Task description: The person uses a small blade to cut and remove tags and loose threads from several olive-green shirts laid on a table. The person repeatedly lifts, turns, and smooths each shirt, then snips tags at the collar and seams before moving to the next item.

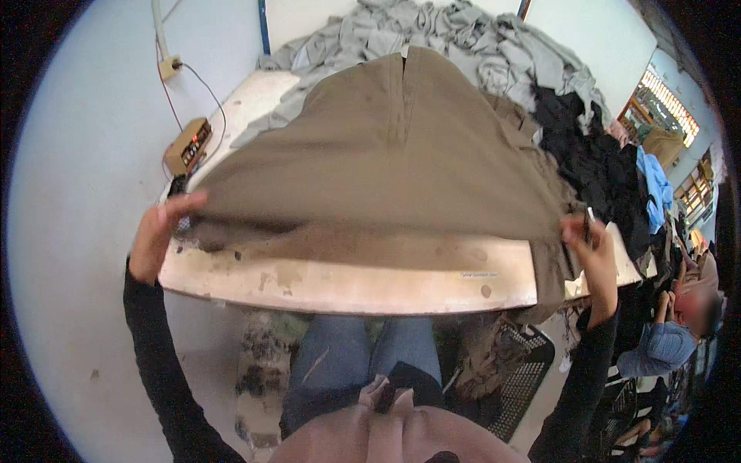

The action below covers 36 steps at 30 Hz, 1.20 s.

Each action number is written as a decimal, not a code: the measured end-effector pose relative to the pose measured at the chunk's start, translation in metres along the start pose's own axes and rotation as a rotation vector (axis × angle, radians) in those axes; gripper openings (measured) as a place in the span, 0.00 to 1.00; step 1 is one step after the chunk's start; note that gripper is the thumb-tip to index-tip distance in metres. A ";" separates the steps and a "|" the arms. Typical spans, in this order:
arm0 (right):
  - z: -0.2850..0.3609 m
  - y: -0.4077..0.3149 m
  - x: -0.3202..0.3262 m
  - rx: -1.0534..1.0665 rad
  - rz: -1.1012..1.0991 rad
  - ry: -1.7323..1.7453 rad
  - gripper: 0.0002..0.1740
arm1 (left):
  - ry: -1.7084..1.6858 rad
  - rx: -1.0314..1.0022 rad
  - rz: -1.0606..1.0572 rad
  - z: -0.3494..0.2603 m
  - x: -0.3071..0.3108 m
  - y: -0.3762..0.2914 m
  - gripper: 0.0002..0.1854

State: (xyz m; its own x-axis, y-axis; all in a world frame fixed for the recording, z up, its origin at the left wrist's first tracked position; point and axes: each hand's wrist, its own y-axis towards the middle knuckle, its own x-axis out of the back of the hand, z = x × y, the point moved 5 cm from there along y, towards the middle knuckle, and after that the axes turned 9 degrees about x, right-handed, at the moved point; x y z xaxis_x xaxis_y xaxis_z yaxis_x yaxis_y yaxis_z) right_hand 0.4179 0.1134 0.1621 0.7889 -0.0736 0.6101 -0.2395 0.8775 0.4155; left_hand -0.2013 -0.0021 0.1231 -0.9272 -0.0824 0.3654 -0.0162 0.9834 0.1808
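Observation:
An olive-brown cloth garment lies spread over a pale worktable, with a stitched slit at its far end. Its near edge is blurred and partly hangs past the table front on the right. My left hand is at the garment's left edge, fingers pointing inward; whether they pinch the cloth is unclear. At the right edge, my right hand has bent fingers around a small dark tool, too blurred to name, close to the cloth.
A heap of grey cloth covers the table's far side, with black cloth at the right. A small box with a red light sits by the left wall. Below right is a black perforated crate. Another person sits at far right.

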 end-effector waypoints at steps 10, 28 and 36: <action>-0.005 -0.062 -0.123 -0.065 0.161 0.056 0.11 | 0.640 0.045 -0.272 0.003 -0.124 -0.041 0.20; -0.034 -0.047 -0.243 0.032 0.133 -0.085 0.10 | 0.637 0.100 -0.172 0.055 -0.229 0.044 0.25; -0.034 -0.046 -0.242 0.036 0.139 -0.050 0.10 | 0.890 -0.028 -0.395 0.047 -0.180 0.077 0.10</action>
State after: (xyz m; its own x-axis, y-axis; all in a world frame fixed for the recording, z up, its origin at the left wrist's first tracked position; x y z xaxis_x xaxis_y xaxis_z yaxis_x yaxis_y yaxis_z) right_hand 0.2575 0.1070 -0.0275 0.7178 0.0232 0.6959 -0.3653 0.8634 0.3481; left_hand -0.0530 0.0957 0.0286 -0.2351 -0.5091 0.8280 -0.2456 0.8553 0.4562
